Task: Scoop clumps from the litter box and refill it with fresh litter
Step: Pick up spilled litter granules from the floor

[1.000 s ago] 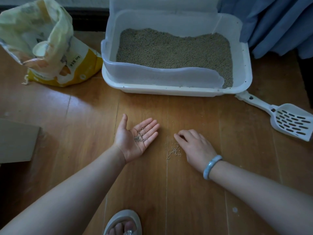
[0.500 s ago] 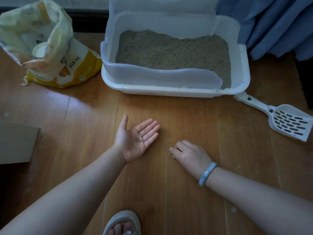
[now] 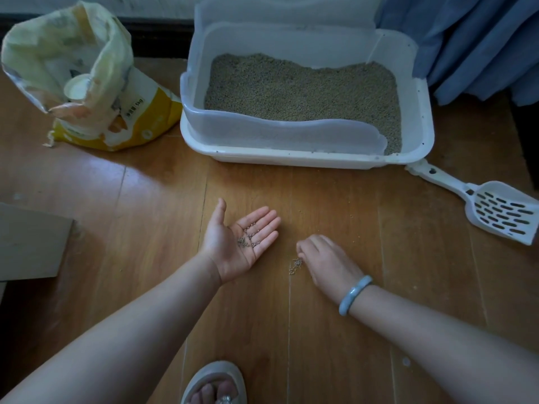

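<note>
The white litter box stands at the back of the wooden floor, filled with grey-brown litter. My left hand lies palm up in front of it, fingers straight, with a few litter grains on the palm. My right hand, wearing a pale blue bangle, rests knuckles up on the floor with its fingers curled down beside a small pile of spilled grains. Whether those fingers pinch any grains is hidden. The white slotted scoop lies on the floor at the right.
An open yellow and white litter bag stands left of the box. Blue fabric hangs at the back right. A flat cardboard piece lies at the left edge. My sandalled foot shows at the bottom.
My right hand has drawn back toward me across the floor, dragging the spilled grains into a tighter pile. My left hand has stayed palm up with its grains.
</note>
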